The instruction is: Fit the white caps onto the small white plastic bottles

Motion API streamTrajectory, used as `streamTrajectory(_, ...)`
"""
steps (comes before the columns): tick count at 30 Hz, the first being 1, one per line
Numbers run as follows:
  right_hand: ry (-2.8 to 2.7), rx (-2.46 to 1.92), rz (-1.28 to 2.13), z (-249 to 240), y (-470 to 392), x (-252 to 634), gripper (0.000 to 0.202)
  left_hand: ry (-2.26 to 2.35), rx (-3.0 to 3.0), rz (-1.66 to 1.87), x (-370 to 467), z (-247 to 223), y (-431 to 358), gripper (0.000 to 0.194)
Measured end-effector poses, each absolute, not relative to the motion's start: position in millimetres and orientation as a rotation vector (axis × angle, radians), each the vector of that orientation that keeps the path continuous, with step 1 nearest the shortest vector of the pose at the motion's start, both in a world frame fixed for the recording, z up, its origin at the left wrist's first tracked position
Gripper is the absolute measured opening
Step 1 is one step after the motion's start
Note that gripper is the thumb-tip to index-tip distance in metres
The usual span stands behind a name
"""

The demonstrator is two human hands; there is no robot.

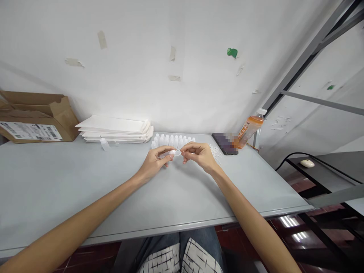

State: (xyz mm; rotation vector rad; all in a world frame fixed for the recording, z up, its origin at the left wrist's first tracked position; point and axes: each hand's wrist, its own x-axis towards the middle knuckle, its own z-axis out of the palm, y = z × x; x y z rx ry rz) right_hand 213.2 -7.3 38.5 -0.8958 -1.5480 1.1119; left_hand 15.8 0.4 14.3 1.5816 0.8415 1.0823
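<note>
My left hand (156, 162) is closed around a small white bottle (171, 152) at the middle of the grey table, its top toward the right. Close beside it, my right hand (198, 154) pinches something tiny at the bottle's tip, too small to make out. Behind both hands stand several small white bottles (172, 140) in rows. A scatter of small white pieces (216, 151) lies just right of my right hand. One more bottle (104, 144), with a thin tip, stands tilted at the left, in front of the white stack.
On the grey table (119, 212), an open cardboard box (64, 117) and a stack of white envelopes (113, 129) are at the back left. A phone (224, 144) and an orange drink bottle (248, 129) are at the back right. A white mouse (307, 163) rests on a side surface.
</note>
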Motion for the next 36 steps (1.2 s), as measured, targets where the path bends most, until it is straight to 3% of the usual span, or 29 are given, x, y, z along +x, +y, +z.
streamTrajectory(10,-1.5,-0.866,1.157,36.1,-4.6,214.7,0.019,0.894,1.663,1.056,17.2,9.8,3.1,0.038)
streamTrajectory(22,-1.396,-0.924,1.162,35.8,-3.0,212.1,0.027,1.098,2.084,1.077,17.1,6.2,-0.5,0.028)
streamTrajectory(36,-1.521,-1.018,1.134,32.4,-1.5,213.3,0.025,1.132,2.132,1.116,17.2,4.0,0.0,0.026)
